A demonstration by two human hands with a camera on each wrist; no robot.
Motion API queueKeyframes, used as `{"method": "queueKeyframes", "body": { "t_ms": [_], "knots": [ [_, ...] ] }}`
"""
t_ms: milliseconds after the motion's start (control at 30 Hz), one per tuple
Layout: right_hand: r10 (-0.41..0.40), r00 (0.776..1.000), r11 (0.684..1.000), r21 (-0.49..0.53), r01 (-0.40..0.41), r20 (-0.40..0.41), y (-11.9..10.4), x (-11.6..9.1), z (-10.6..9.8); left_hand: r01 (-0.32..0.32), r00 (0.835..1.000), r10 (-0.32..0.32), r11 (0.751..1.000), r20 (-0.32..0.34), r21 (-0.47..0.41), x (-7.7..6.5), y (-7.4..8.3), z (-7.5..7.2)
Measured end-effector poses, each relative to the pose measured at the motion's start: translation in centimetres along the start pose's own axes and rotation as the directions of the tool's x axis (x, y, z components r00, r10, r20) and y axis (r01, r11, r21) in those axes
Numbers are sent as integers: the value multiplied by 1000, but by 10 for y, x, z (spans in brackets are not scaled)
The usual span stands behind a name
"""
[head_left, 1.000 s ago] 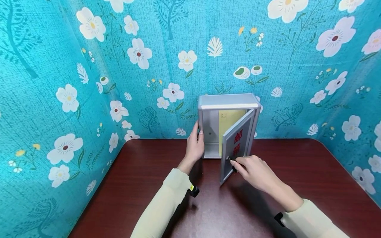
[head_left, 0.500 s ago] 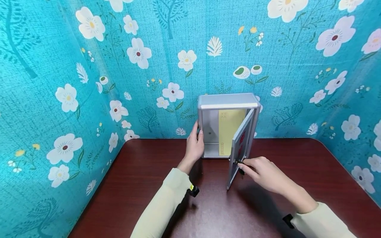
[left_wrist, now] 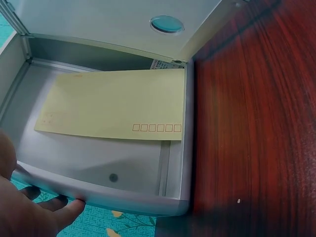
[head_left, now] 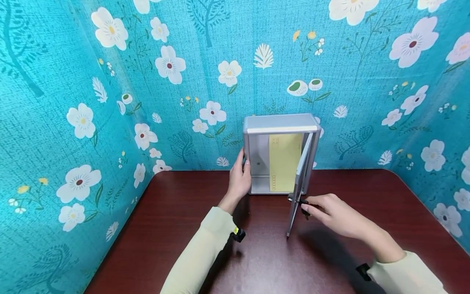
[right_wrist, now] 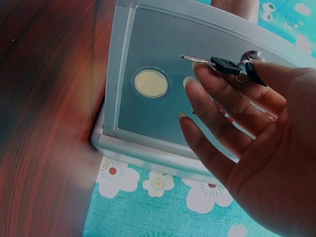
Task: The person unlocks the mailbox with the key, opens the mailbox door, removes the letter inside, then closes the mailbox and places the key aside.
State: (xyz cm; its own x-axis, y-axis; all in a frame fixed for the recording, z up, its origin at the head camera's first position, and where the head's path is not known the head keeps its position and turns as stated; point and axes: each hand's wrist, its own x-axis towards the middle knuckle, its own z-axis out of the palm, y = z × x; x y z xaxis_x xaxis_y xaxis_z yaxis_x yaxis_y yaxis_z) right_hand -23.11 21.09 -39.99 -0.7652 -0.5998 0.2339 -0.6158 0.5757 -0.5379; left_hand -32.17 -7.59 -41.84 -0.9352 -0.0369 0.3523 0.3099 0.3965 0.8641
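Note:
A silver mailbox (head_left: 282, 121) stands upright on the table with its door (head_left: 302, 166) swung out toward me. Inside leans a pale yellow envelope (left_wrist: 113, 103) with a row of small red squares. My left hand (head_left: 240, 178) holds the mailbox's left side, its fingers (left_wrist: 69, 215) along the outer wall and thumb by the front rim. At the door's lock, my right hand (head_left: 330, 214) pinches a black-headed key (right_wrist: 254, 74) between thumb and forefinger. A second key (right_wrist: 224, 65) hangs from the same ring, in front of the spread lower fingers.
Dark red wood table (head_left: 176, 232) spreads around the mailbox. Behind it and at both sides hangs a blue flowered cloth (head_left: 205, 81). A round window (right_wrist: 151, 83) is set in the door. A patterned paper edge (left_wrist: 165, 64) shows behind the envelope.
The door has swung further open to the right, with my right hand moving right along with it. More of the envelope shows. My left hand stays on the mailbox's side.

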Motion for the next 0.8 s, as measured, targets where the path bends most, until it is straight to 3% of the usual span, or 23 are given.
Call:
{"method": "queueKeyframes", "body": {
  "t_ms": [333, 800],
  "knots": [
    [16, 1000, 999, 47, -16, 15, 4, -9, -7, 5, 1000, -5, 1000, 0, -2, 1, 0, 0],
    [75, 997, 996, 39, -76, 33, 17, -22, -18, 1, 1000, -1, 1000, -7, -1, 1, 0, 1]
  ]
}}
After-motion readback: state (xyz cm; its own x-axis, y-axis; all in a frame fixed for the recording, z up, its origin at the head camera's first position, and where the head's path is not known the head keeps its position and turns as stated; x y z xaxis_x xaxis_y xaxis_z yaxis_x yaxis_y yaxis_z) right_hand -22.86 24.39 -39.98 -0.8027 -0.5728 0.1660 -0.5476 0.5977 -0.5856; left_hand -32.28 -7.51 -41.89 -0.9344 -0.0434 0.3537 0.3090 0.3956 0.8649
